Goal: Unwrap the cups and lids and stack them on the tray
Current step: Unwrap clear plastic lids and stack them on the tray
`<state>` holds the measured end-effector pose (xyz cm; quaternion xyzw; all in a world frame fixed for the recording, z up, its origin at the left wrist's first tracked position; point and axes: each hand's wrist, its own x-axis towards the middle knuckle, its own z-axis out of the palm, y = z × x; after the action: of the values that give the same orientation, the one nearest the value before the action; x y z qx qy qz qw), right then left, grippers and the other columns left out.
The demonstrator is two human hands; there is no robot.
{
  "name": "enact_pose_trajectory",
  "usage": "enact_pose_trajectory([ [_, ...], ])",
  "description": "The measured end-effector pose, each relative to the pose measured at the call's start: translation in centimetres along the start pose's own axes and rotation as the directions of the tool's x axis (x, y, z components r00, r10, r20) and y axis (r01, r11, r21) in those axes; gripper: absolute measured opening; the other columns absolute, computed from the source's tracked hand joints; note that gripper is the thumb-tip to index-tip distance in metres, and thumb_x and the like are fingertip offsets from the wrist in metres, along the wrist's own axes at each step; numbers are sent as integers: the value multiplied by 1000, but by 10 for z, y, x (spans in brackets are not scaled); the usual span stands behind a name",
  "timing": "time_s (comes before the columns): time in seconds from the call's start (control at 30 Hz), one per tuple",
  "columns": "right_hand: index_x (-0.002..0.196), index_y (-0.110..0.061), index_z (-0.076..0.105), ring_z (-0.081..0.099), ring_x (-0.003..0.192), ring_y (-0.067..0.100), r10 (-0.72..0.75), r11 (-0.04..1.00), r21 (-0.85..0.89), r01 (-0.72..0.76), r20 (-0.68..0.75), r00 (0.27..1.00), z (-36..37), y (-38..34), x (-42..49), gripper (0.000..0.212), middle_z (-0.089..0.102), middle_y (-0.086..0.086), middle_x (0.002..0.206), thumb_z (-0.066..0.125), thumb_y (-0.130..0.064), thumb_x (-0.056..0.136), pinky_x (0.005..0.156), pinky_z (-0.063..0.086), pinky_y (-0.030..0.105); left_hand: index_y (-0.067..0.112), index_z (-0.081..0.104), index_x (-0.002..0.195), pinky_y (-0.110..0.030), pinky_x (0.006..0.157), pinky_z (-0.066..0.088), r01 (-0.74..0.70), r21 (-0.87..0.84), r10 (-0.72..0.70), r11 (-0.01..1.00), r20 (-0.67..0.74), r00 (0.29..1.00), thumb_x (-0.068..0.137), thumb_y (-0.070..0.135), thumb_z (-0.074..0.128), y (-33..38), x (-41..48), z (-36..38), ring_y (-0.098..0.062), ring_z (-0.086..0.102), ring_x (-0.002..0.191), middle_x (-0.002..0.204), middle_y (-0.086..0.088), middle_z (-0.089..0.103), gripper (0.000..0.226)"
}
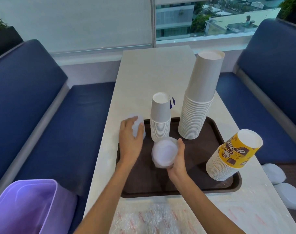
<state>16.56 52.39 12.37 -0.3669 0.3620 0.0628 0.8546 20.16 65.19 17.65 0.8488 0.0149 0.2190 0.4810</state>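
A dark brown tray (191, 188) lies on the white table (154, 71). On it stand a small stack of white cups (160, 119), a tall stack of white cups (199, 98) and a leaning stack topped by a yellow printed cup (233, 154), all upside down. My right hand (177, 159) grips a stack of clear plastic lids (164, 152) over the tray's middle. My left hand (130, 141) holds a second, blurred bunch of clear lids (138, 125) at the tray's left rim.
A purple bin (25, 208) sits at the lower left beside the table. Clear wrapping with red print (152, 220) lies on the table's near edge. Two wrapped lid packs (275, 173) lie on the right blue bench (262, 98). Another blue bench (51, 107) runs along the left.
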Motion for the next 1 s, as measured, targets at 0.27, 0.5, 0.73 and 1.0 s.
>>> enact_pose_trajectory([
  [0.27,125,-7,54,65,93,29,48,973,212,-91,197,979,0,7,-12,73,65,17,107,60,-57,74,70,58,37,11,63,120,-12,84,43,-189,112,180,976,87,980,87,42,54,2,-94,13,-8,54,101,111,-6,60,46],
  [0.5,121,-8,55,65,80,24,29,961,257,-101,267,963,-4,12,-16,62,66,13,91,61,-47,73,64,59,33,11,64,120,-22,81,50,-269,179,263,946,60,963,89,36,49,1,-106,14,-18,62,100,114,-9,65,43],
  [0.73,135,-11,48,62,91,28,41,966,243,-89,198,979,-9,20,-8,80,59,18,113,68,-49,67,66,58,37,16,65,115,-9,78,48,-217,129,214,968,35,976,82,24,66,1,-113,13,-6,57,93,108,-7,63,34],
  [1.0,128,-13,54,61,109,36,111,985,125,-118,67,992,-11,20,-2,83,60,21,124,75,-49,56,77,56,44,29,58,105,-18,79,51,81,0,-81,997,76,994,86,20,68,6,-104,13,-10,58,95,103,11,59,23],
])
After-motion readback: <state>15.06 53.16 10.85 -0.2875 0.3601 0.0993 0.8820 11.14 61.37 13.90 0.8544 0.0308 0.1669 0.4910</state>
